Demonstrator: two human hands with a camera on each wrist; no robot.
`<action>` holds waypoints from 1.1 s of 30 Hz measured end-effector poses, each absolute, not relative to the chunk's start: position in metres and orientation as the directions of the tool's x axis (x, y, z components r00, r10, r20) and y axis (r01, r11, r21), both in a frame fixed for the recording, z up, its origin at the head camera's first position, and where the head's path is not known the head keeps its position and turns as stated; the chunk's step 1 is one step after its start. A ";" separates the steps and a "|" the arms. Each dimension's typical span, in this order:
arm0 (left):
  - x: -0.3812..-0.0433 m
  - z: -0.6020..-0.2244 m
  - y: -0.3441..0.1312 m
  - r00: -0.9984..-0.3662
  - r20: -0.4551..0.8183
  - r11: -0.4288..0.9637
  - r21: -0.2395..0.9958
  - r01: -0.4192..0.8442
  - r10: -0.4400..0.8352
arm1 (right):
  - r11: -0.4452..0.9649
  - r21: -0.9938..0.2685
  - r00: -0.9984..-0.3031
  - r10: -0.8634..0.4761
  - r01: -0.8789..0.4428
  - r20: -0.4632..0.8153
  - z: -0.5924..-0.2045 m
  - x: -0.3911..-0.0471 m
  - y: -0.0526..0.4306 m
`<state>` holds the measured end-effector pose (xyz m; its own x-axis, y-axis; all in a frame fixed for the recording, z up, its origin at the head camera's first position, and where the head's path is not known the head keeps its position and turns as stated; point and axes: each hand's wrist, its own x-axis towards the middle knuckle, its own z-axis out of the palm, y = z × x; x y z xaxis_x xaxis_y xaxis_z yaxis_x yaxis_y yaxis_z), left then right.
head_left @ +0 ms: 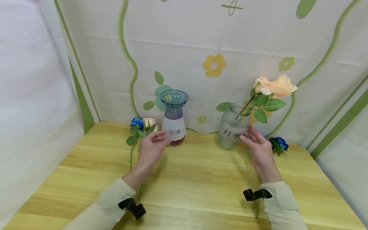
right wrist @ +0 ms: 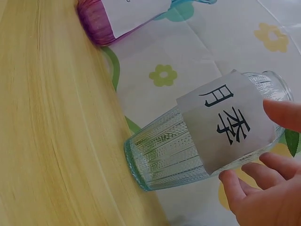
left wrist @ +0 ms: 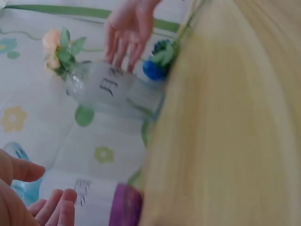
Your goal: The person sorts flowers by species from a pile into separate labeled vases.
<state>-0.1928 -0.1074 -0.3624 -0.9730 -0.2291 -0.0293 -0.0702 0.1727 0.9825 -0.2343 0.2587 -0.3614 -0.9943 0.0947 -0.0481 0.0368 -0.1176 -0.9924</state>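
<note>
My left hand (head_left: 150,148) is beside the blue-to-purple glass vase (head_left: 173,111), its fingers loosely bent near the white paper label. In the left wrist view, the thumb and fingers of that hand (left wrist: 54,212) stand apart with nothing between them. At the clear ribbed glass vase (head_left: 225,143), my right hand (head_left: 260,156) has its fingertips right by the edge of the label (right wrist: 225,122). Its thumb and fingers are spread in the right wrist view. Two peach roses (head_left: 280,87) with green leaves lean rightward out of the clear vase.
On the wooden table (head_left: 184,188), a blue rose (head_left: 136,122) and pale peach roses (head_left: 149,122) lie left of the purple vase, stems toward me. Another blue rose (head_left: 280,143) lies behind my right hand. A patterned white cloth (head_left: 184,70) hangs behind the vases.
</note>
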 end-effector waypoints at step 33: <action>-0.175 -0.390 -0.181 -0.992 -0.066 0.611 0.783 -0.119 -0.109 | -0.131 -0.989 -0.993 0.090 0.061 -0.073 -0.363 -0.236 0.261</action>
<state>-0.1754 -0.1808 -0.3897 -0.9919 -0.1086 -0.0657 -0.1188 0.6110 0.7827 -0.2364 0.2611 -0.3633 -0.9933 0.0896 -0.0732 0.0611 -0.1310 -0.9895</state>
